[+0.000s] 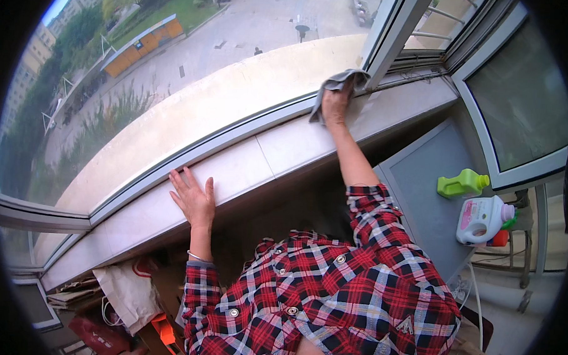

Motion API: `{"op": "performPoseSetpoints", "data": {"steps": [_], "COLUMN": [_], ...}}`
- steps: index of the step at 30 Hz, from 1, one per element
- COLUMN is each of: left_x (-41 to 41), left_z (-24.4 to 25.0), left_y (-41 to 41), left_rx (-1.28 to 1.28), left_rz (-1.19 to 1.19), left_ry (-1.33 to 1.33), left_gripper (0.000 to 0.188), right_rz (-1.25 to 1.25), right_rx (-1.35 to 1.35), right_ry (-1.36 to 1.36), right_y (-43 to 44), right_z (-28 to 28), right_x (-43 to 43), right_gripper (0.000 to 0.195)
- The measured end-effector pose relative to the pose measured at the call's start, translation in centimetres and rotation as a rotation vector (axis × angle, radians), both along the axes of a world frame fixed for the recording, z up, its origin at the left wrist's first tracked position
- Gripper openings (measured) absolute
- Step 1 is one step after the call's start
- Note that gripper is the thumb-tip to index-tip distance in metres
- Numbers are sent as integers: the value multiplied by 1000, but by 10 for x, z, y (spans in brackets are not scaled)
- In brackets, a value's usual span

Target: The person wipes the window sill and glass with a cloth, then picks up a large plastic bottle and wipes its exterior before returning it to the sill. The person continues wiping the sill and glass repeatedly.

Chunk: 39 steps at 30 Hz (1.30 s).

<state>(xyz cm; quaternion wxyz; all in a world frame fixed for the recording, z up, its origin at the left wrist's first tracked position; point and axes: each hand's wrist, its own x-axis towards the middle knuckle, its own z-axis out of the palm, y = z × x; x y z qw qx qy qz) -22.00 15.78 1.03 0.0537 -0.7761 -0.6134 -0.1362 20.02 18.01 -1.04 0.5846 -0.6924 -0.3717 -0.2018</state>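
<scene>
My right hand (pixel 336 104) grips a grey cloth (pixel 322 92), pressed against the lower corner of the window frame (pixel 385 42) where it meets the tiled sill. Part of the cloth is bunched over my fingers. With fingers spread, my left hand (pixel 195 200) rests on the white tiled windowsill (pixel 237 169), its fingertips by the bottom rail of the window frame. It holds nothing. Beyond the large window glass (pixel 212 76) lie a curved ledge and a paved yard.
On a grey surface (pixel 429 168) at the right stand a green plastic bottle (pixel 462 183) and a white detergent jug (pixel 479 219). An open window sash (pixel 492 138) juts in at the far right. A white bag (pixel 127 294) and folded cardboard (pixel 76 294) lie below the sill at the left.
</scene>
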Motion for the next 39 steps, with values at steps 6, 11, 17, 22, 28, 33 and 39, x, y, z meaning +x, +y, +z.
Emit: {"op": "performPoseSetpoints", "data": {"steps": [6,11,17,22,28,33,39], "left_x": [5,-1,8,1,-10,-9,10], "left_z": [5,0,6,6,-3,-8,-5], "left_y": [-3,1,5,7,12,2,-14], "left_rx": [-91,-42,-66,-86,-38,-49,-29], "left_rz": [-5,12,17,35,-8,-3,37], "left_ry": [-30,4,24,-5,-13,-94,-67], "left_gripper": [77,75,72,73,73,76,79], "right_rz": [224,283,9,-79,495,521,-56], "right_rx": [195,-178,-345,-308,-7,170,214], "right_ry": [-243,-360,-50,-496,-806,-861,-709], "right_y": [33,26,10,20,46,57,57], "right_z": [46,106,-3,26,129,167,239], "right_x": [-89,-122,11,-13,-134,-100,-34], "right_gripper": [65,58,20,25,45,57,50]}}
